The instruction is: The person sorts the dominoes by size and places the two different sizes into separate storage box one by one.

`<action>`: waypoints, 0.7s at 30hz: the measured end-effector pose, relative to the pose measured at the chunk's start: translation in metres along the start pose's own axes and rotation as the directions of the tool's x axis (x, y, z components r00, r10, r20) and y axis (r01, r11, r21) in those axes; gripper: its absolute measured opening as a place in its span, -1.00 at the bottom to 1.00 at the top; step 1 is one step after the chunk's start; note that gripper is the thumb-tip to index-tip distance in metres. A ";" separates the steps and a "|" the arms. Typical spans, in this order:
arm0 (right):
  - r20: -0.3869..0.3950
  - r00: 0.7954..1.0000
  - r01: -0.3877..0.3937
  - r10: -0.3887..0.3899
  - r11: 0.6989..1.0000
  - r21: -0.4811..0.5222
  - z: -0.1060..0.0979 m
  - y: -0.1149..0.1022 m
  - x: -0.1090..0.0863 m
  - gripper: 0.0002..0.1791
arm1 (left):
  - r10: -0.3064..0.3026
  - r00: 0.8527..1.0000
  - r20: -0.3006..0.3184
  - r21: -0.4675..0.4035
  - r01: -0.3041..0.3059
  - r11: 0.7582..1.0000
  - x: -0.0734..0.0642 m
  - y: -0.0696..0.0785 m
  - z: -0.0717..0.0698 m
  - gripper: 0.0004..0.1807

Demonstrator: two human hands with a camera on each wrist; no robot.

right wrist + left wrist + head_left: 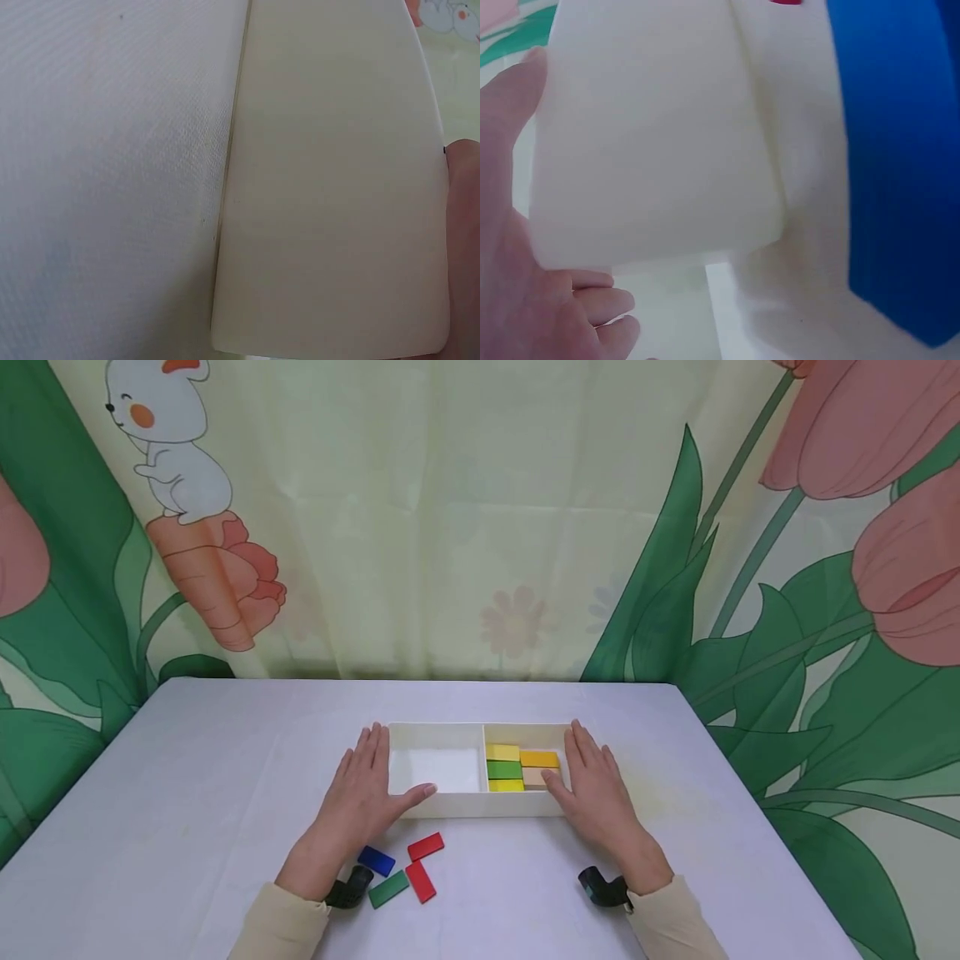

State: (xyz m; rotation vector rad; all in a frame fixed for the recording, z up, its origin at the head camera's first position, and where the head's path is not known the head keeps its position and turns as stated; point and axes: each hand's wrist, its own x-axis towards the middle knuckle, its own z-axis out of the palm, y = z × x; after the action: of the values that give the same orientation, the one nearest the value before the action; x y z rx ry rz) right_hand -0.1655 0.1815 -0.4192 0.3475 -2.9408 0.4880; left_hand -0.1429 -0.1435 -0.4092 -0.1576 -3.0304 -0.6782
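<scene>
A white two-compartment box sits on the table between both hands. My left hand lies along the box's left end, fingers straight, thumb over the front rim. Against the right end rests my right hand, also with extended fingers, its thumb reaching over the rim beside a tan block. The right compartment also has an orange block, a green block and two yellow blocks. Bare white floor shows in the left compartment. Close up in both wrist views, the box wall hides some of the fingers.
In front of the box, near the left wrist, lie a blue block, a green block and two red blocks. A white cloth covers the table. Behind it hangs a printed curtain. Each wrist wears a black camera.
</scene>
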 end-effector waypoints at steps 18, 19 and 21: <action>-0.032 0.999 -0.009 0.007 0.998 -0.057 0.001 -0.005 0.000 -0.12 | 0.187 0.979 -0.078 -0.072 -0.193 0.979 -0.032 0.010 -0.026 0.04; -0.033 0.999 -0.009 0.007 0.998 -0.061 0.001 -0.005 0.000 -0.12 | 0.200 0.976 -0.085 -0.077 -0.207 0.975 -0.036 0.011 -0.027 0.02; -0.031 0.999 -0.010 0.008 0.998 -0.064 0.000 -0.004 0.000 -0.11 | 0.223 0.970 -0.099 -0.084 -0.232 0.969 -0.043 0.013 -0.027 -0.01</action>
State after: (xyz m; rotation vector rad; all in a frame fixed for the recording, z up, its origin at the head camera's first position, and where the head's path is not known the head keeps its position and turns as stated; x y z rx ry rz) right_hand -0.1644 0.1775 -0.4176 0.3164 -2.9219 0.3954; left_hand -0.0983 -0.1472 -0.3813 -0.4576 -2.8354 -0.7859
